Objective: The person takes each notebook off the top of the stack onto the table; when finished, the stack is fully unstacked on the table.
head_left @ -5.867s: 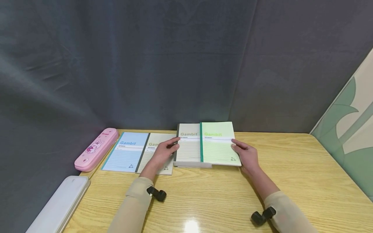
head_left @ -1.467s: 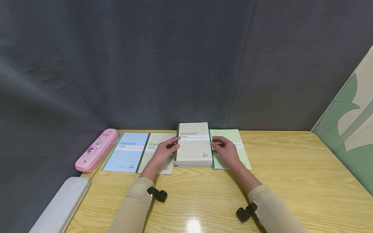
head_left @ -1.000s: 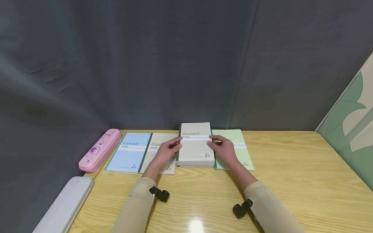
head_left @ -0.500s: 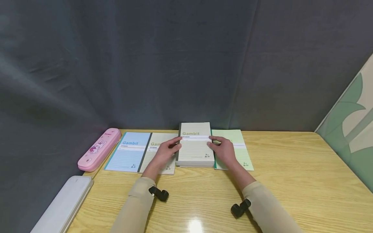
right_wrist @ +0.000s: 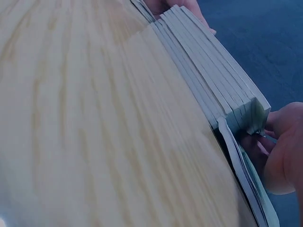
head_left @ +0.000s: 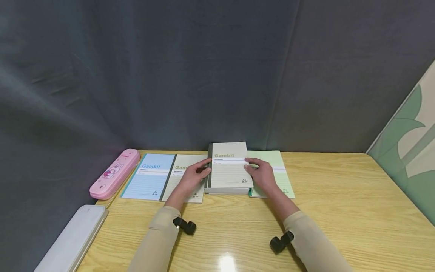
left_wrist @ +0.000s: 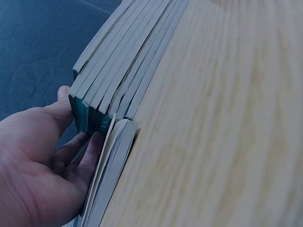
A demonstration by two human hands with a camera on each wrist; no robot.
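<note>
One cream Gambit notebook [head_left: 231, 172], the uppermost of the thick notebook stack [head_left: 224, 191], has just slid toward the right: half a second ago its edges sat flush with the pile, and now its right side juts past the stack and a strip of dark spine shows beneath its left edge. That suggests this notebook is now worked loose from the rest, while the pile under it stays in place at the back of the wooden desk [head_left: 217, 223]. It sits between the cream notebook [head_left: 181, 169] and blue notebook [head_left: 147, 176] lying to its left and the light-green notebook [head_left: 281, 177] lying to its right.

The right hand [head_left: 263, 176] pinches the right edge of the uppermost notebook, thumb and fingers nearly closed together with the cover's rim between them. The left hand [head_left: 190, 179] is about half spread, thumb and fingers apart and relaxed in a loose curve; the left wrist view has its fingertips [left_wrist: 97, 142] against the spines of the pile, seemingly steadying it without wrapping round anything. Whether its thumb presses the uppermost notebook too is hard to tell.
</note>
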